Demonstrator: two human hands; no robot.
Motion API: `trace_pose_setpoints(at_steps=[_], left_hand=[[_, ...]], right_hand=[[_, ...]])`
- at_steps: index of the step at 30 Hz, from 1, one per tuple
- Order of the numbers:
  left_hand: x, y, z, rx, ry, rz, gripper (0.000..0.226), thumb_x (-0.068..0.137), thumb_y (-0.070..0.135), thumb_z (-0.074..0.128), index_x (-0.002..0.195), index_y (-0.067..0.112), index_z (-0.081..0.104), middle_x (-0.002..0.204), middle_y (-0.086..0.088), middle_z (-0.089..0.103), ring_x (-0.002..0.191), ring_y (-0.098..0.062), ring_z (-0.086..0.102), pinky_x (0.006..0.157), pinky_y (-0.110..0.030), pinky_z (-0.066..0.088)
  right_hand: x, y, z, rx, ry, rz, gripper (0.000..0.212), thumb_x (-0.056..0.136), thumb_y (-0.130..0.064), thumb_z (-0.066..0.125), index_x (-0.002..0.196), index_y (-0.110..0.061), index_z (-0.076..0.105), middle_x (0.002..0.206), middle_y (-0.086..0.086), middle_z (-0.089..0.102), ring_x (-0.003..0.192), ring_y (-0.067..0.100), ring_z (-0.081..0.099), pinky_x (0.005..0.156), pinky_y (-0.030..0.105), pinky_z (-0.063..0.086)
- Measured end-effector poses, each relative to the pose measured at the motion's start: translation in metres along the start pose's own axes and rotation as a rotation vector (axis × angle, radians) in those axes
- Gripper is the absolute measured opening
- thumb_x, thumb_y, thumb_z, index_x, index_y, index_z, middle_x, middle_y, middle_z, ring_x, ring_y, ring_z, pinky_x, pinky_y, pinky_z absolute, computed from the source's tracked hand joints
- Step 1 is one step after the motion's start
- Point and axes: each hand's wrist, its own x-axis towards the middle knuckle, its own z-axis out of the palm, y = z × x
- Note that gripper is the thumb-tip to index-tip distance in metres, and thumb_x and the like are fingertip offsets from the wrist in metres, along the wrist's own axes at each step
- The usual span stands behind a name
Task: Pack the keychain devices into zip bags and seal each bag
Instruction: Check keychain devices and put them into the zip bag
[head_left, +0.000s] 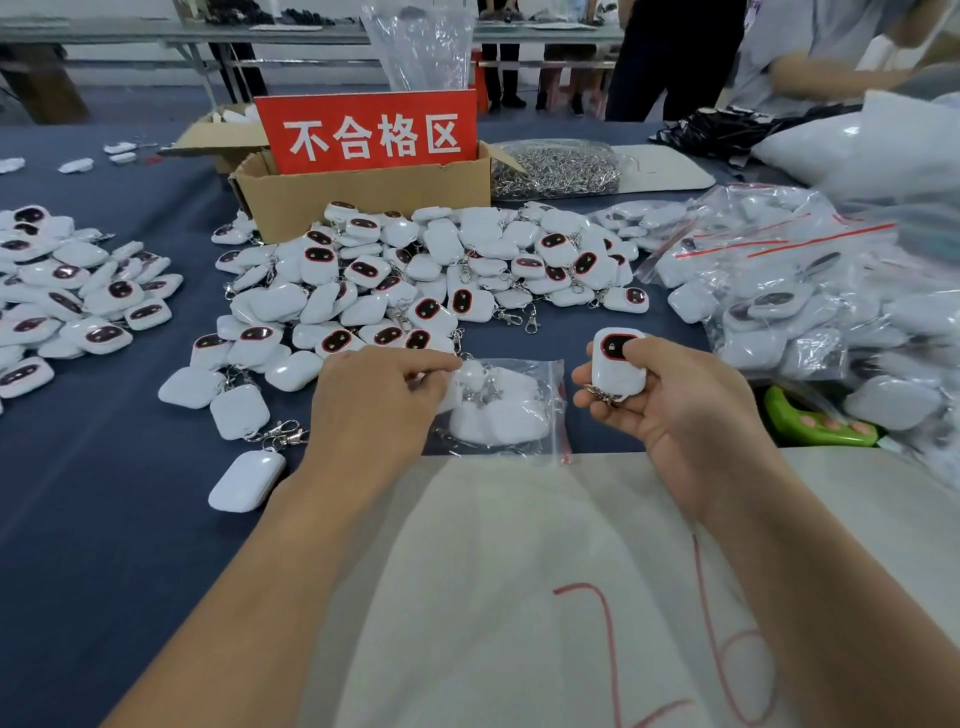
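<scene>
**One device in hand, one bag flat on the counter**

Pinches with the left hand (379, 395) at the far left corner of a clear zip bag (519, 421), fingers curled, thumb and forefinger closed on the film or on a white piece just inside it; cannot tell which. Bag flat on the blue counter (104, 493) close to the near edge, with a red zip strip along its right side and white devices and metal clasps inside.

Holds in the right hand (675, 410), palm up just right of the bag, a single keychain device (618, 364): white shell, dark red-rimmed face upward, thumb curled over that face, fingers cupped beneath, clasp dangling below.

Beyond the hands, mid-counter: a heap of loose devices (431, 280) reaching back to a cardboard box (363, 200) with a red sign (366, 132). At the left edge, a second heap (67, 291). At the right edge, a mound of filled bags (779, 291). Right of the box, toward the far edge, a pile of metal clasps (556, 169). Over the near edge, a white sheet (519, 571) with red marks, and a green object (810, 421) just off its far right corner.
</scene>
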Motion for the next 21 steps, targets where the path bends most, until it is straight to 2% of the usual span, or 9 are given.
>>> trace_pose_setpoints(at_steps=[3,5,7,9,12,14,16,18,21], left_hand=[[-0.001,0.004,0.002,-0.015,-0.001,0.091,0.025,0.086,0.033,0.064,0.103,0.043,0.080,0.096,0.034,0.065,0.102,0.007,0.053,0.104,-0.031,0.044],[-0.002,0.010,0.005,0.027,-0.082,0.204,0.031,0.082,0.039,0.063,0.109,0.043,0.078,0.115,0.030,0.067,0.117,0.003,0.048,0.106,-0.025,0.036],[-0.003,0.014,0.010,0.179,-0.171,0.296,0.028,0.087,0.038,0.064,0.111,0.039,0.078,0.126,0.023,0.067,0.125,-0.006,0.049,0.111,-0.031,0.033],[-0.003,0.015,0.013,0.274,-0.196,0.335,0.023,0.092,0.031,0.065,0.109,0.036,0.079,0.128,0.020,0.067,0.127,-0.009,0.049,0.114,-0.032,0.029],[-0.008,0.019,0.014,0.193,-0.138,0.355,0.032,0.090,0.033,0.061,0.118,0.033,0.077,0.131,0.018,0.067,0.127,-0.005,0.044,0.111,-0.025,0.021],[-0.013,0.025,0.016,0.161,-0.139,0.403,0.039,0.087,0.034,0.058,0.122,0.033,0.075,0.134,0.016,0.066,0.129,-0.007,0.043,0.112,-0.026,0.021],[-0.016,0.029,0.019,0.210,-0.186,0.432,0.036,0.087,0.030,0.057,0.116,0.035,0.078,0.137,0.014,0.064,0.132,-0.010,0.043,0.113,-0.023,0.018],[-0.015,0.029,0.021,0.243,-0.238,0.390,0.032,0.089,0.029,0.058,0.111,0.038,0.079,0.139,0.016,0.062,0.136,-0.010,0.041,0.114,-0.020,0.014],[-0.014,0.027,0.023,0.195,-0.228,0.379,0.036,0.084,0.036,0.054,0.110,0.034,0.079,0.132,0.017,0.066,0.133,-0.009,0.045,0.112,-0.018,0.017]], right_hand=[[0.002,0.001,0.001,-0.014,0.004,0.001,0.023,0.101,-0.009,0.050,0.105,0.003,0.070,0.079,0.018,0.077,0.062,0.027,0.074,0.053,0.025,0.057],[0.002,0.001,0.000,-0.014,0.003,-0.003,0.024,0.101,-0.009,0.049,0.105,0.002,0.070,0.079,0.018,0.077,0.062,0.026,0.074,0.053,0.025,0.056],[0.002,0.001,-0.001,-0.014,-0.001,-0.005,0.024,0.101,-0.009,0.049,0.105,0.002,0.070,0.079,0.018,0.077,0.063,0.026,0.074,0.053,0.025,0.057],[0.002,0.002,-0.001,-0.020,-0.004,-0.007,0.023,0.101,-0.010,0.050,0.104,0.002,0.070,0.080,0.018,0.078,0.064,0.026,0.075,0.054,0.025,0.057],[0.002,0.003,0.000,-0.024,-0.012,-0.006,0.023,0.100,-0.009,0.051,0.102,0.001,0.071,0.080,0.018,0.078,0.064,0.026,0.075,0.054,0.025,0.057],[0.003,0.004,0.001,-0.027,-0.024,-0.007,0.023,0.100,-0.009,0.051,0.100,0.000,0.072,0.081,0.019,0.078,0.065,0.027,0.075,0.055,0.026,0.057],[0.003,0.005,0.001,-0.019,-0.036,0.003,0.023,0.100,-0.010,0.051,0.101,0.001,0.071,0.084,0.021,0.078,0.065,0.028,0.074,0.055,0.026,0.057],[0.004,0.005,0.001,-0.013,-0.047,0.016,0.023,0.099,-0.010,0.051,0.102,0.002,0.071,0.085,0.022,0.078,0.065,0.028,0.074,0.056,0.026,0.057],[0.004,0.005,0.002,-0.031,-0.062,0.019,0.021,0.098,-0.008,0.053,0.099,0.002,0.071,0.085,0.022,0.078,0.065,0.029,0.075,0.057,0.027,0.058]])
